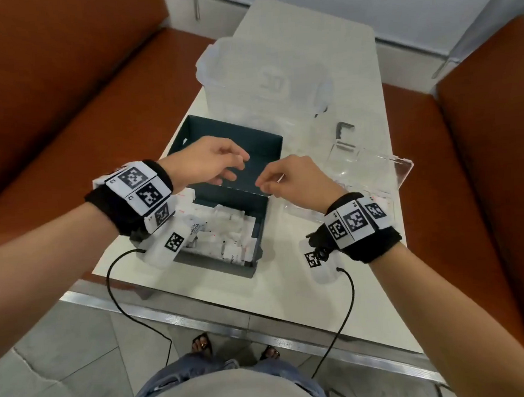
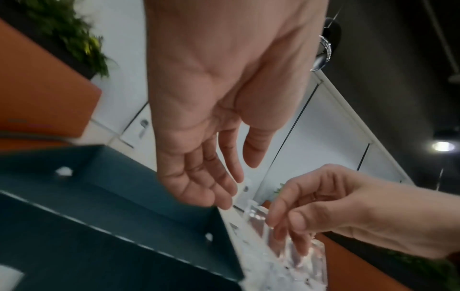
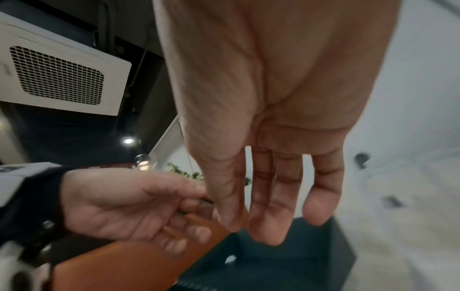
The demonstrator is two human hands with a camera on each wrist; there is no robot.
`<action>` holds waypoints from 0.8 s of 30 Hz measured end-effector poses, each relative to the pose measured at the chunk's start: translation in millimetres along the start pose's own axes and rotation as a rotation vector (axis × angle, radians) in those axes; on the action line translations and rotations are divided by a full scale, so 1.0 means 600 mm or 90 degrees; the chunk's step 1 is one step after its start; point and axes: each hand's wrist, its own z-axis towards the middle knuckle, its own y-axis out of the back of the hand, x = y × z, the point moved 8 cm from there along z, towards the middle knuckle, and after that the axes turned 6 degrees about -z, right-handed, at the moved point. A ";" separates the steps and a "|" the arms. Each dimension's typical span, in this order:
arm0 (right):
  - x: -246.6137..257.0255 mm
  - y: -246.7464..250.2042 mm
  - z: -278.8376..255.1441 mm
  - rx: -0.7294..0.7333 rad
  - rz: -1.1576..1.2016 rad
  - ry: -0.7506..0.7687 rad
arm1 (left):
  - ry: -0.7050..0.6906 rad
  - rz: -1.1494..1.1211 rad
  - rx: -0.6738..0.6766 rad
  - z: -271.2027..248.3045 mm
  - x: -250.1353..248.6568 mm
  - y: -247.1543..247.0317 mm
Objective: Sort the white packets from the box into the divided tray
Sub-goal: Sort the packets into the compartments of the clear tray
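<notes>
A dark teal box (image 1: 264,226) lies open on the white table, its lid half (image 1: 251,146) folded back and bare inside. Several white packets (image 1: 226,232) fill the near half. The clear divided tray (image 1: 373,172) sits just right of the box; part of it shows in the left wrist view (image 2: 293,254). My left hand (image 1: 236,166) hovers over the lid half with loosely curled fingers and holds nothing (image 2: 224,187). Close beside it, my right hand (image 1: 264,185) hangs above the box's right edge, fingers relaxed and bare (image 3: 268,226).
A large clear plastic container (image 1: 261,74) stands behind the box. A small grey L-shaped piece (image 1: 344,129) lies beyond the tray. Orange benches (image 1: 62,103) flank the table on both sides. Black cables (image 1: 112,289) hang from both wrists over the table's metal front edge.
</notes>
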 end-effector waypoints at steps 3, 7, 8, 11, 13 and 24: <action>0.069 -0.062 0.038 0.082 -0.024 0.050 | -0.011 0.092 -0.043 -0.017 0.041 0.062; 0.116 -0.146 0.091 0.192 -0.138 0.028 | 0.014 0.247 -0.124 -0.038 0.105 0.130; 0.121 -0.164 0.101 0.216 -0.171 0.015 | 0.029 0.273 -0.139 -0.041 0.121 0.142; 0.131 -0.206 0.123 0.271 -0.246 -0.007 | 0.102 0.299 -0.150 -0.049 0.171 0.162; 0.134 -0.231 0.129 0.321 -0.252 -0.005 | 0.138 0.250 -0.128 -0.053 0.200 0.162; 0.159 -0.304 0.151 0.381 -0.288 0.069 | 0.161 0.060 -0.103 -0.060 0.227 0.157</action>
